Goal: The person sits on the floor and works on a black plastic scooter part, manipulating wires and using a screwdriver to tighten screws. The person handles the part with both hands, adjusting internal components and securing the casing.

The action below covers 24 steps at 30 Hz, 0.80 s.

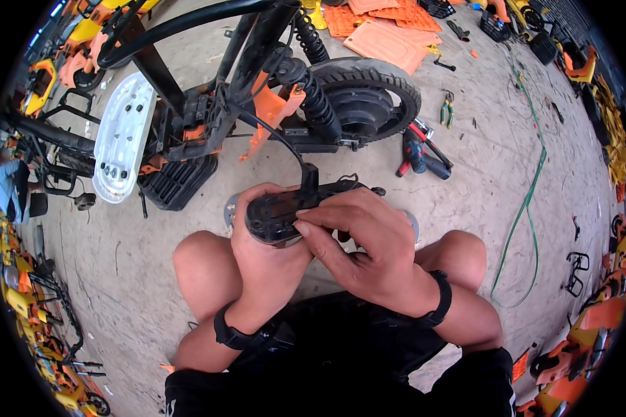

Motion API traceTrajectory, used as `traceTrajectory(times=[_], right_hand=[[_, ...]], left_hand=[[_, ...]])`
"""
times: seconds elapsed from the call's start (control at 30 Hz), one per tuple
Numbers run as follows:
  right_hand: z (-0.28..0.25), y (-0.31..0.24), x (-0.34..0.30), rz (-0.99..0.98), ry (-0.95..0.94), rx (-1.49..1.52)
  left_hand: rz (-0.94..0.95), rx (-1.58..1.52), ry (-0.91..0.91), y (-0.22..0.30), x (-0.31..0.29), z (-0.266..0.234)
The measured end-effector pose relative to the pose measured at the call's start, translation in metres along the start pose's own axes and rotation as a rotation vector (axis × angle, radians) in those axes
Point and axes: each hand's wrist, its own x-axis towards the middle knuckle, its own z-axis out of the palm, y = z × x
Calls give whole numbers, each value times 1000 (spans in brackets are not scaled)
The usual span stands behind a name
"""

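My left hand point(268, 254) is wrapped round a black oblong housing point(275, 212) with rounded ends, possibly a vehicle lamp. A short upright bracket rises from the housing, and a black cable point(278, 132) runs from it up to the scooter frame. My right hand point(368, 240) is at the housing's right side, with thumb and forefinger pinched together over its near edge. Whatever sits between those fingertips is too small to make out. Beyond my hands is the stripped black scooter frame point(247, 55), with an orange panel point(271, 115) hanging near its shock absorber.
The scooter's rear wheel point(368, 97) lies beyond my hands. Right of it on the concrete are a cordless drill point(415, 153) and green-handled pliers point(446, 111). A green cord point(528, 198) trails further right. Orange panels point(386, 42) lie behind; a white footboard point(124, 139) is left.
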Motion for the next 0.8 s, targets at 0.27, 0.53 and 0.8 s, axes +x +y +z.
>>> traceTrajectory(times=[0.27,0.53,0.8], right_hand=[[1,1,-1,-7,5,-16],[-1,5,0,48,-47,77],[-7,8,3,130,-164,151]], left_hand=[[-32,-28,15,-3,-1,1],[-65,46,14,-7,-1,-1],[-136,110,-50,-7,1,-5]])
